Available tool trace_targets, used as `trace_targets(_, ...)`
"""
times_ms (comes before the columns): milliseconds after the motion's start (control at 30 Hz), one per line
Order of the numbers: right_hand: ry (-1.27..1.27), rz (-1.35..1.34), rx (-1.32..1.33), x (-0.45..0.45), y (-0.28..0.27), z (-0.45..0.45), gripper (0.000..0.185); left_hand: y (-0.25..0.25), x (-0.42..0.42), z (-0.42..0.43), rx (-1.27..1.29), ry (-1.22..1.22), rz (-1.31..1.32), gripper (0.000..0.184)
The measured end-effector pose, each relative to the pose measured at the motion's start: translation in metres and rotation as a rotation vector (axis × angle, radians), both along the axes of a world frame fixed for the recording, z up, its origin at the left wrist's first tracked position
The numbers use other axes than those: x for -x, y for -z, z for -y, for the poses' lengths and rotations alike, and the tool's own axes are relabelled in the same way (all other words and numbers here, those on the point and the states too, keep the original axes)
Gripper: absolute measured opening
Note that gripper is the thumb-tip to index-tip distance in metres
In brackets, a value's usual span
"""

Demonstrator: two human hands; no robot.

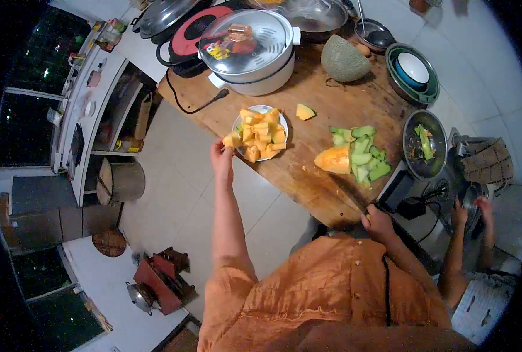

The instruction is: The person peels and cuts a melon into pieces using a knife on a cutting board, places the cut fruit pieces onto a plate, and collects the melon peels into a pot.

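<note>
My left hand [221,159] pinches an orange melon chunk [231,139] at the left edge of a white plate [288,130]. Heaped on that plate are several melon chunks [263,132]. My right hand [381,224] is closed round the handle of a knife [350,198], whose blade lies low over the near edge of the wooden table [296,182]. Just beyond the blade rests a peeled orange melon piece [333,159], touching a pile of green rind peelings [366,155]. A single melon wedge [305,111] sits right of the plate.
A netted melon half [345,58] and a white lidded pot [255,53] stand farther back, with a cord plug [221,94] nearby. Stacked bowls [413,73] and a metal bowl of scraps [425,144] line the right side. Another person's hands [471,211] are at the far right.
</note>
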State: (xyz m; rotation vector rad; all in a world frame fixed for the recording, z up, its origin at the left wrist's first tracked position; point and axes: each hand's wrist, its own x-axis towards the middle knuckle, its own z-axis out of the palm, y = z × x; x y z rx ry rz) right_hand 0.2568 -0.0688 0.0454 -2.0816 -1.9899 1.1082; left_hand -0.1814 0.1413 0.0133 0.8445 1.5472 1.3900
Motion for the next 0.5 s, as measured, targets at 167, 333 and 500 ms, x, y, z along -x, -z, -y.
trace_targets(167, -0.004, 0.038, 0.062, -0.001, 0.007, -0.001, 0.029, 0.020, 0.020, -0.023, 0.159, 0.176, -0.223, 0.035)
trace_targets(333, 0.069, 0.015, 0.019, 0.007, -0.006, -0.004, 0.029, 0.006, 0.012, -0.007, 0.193, 0.274, -0.283, 0.044)
trace_targets(500, 0.049, 0.023, 0.114, 0.008, -0.018, -0.009, 0.028, 0.003, -0.004, 0.002, 0.202, 0.197, -0.301, 0.048)
